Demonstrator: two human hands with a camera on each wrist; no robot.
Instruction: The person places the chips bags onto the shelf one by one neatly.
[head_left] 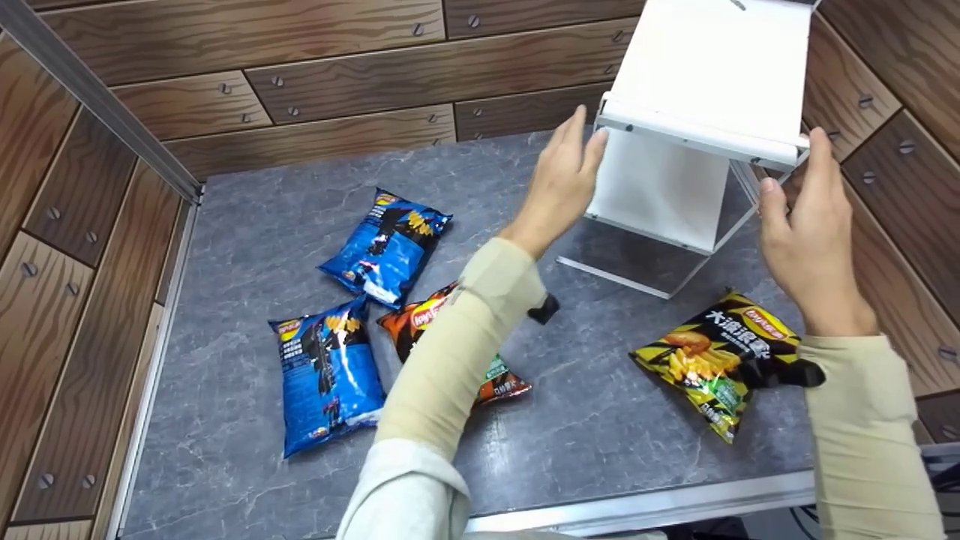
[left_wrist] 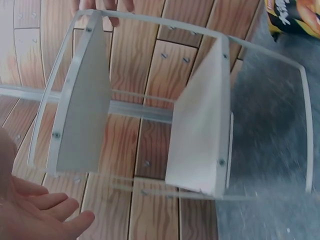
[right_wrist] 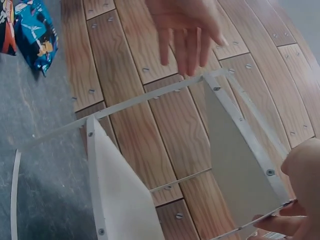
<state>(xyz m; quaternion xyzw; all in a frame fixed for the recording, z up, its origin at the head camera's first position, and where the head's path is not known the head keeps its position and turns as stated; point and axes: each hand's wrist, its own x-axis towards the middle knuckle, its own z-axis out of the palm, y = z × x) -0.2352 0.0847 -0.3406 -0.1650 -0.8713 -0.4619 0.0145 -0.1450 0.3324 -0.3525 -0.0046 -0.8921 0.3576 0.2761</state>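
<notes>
A white two-shelf rack (head_left: 705, 75) with a thin metal frame stands at the back right of the grey table. Beside its left edge is my left hand (head_left: 561, 176), fingers extended and thumb apart; the left wrist view has a gap between this hand (left_wrist: 45, 210) and the rack. On the opposite side my right hand (head_left: 814, 225) has straight fingers along the upper shelf's corner. The right wrist view places its fingers (right_wrist: 282, 225) right at the frame. Near the right forearm lies a yellow-and-black chip bag (head_left: 720, 352).
Two blue chip bags (head_left: 390, 244) (head_left: 326, 375) lie on the left of the table (head_left: 240, 225). An orange chip bag (head_left: 427, 311) is partly hidden under the left forearm. Wood-patterned walls (head_left: 360, 67) enclose the back and sides. A metal edge (head_left: 637, 502) runs along the front.
</notes>
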